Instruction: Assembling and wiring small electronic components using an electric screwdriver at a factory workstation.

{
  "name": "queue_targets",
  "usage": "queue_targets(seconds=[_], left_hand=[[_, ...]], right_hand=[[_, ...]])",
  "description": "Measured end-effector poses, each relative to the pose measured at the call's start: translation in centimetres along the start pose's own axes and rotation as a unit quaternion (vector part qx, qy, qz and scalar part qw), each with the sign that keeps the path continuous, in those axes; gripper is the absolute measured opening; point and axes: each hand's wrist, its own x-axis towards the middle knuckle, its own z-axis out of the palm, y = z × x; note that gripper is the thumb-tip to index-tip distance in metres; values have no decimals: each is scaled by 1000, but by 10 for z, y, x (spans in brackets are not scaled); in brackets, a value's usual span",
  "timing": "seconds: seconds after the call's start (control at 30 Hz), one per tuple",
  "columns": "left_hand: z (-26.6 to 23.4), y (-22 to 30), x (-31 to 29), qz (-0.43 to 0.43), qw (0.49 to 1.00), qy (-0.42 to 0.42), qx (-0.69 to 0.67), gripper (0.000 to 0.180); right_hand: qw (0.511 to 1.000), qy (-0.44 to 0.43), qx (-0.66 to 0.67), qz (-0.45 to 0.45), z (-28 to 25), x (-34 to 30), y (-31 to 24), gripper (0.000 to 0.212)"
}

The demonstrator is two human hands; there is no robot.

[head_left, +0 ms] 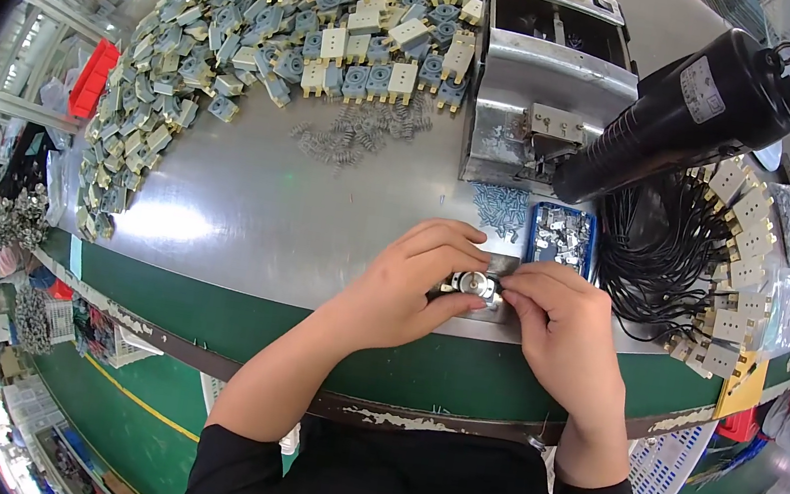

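Near the table's front edge, my left hand grips a small part with a round silver metal top, thumb below it and fingers above. A bit of yellowish brass shows at its left side. My right hand is closed in a pinch against the right side of this part; what lies between those fingertips is too small to make out. Just beyond my hands are a blue tray of small metal pieces and a pile of small bluish screws.
Many grey and cream plug-like housings are heaped at the back left, with loose springs before them. A metal fixture and a black cylindrical tool stand back right. Black cables with cream plugs lie at the right.
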Motion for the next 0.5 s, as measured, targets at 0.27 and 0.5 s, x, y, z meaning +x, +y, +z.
queue_targets(seconds=[0.27, 0.5], left_hand=[[-1, 3, 6, -84, 993, -39, -67, 37], [0, 0, 6, -62, 995, -32, -64, 27]], right_hand=[[998, -50, -27, -1, -5, 0, 4, 14], [993, -76, -79, -33, -5, 0, 5, 19]])
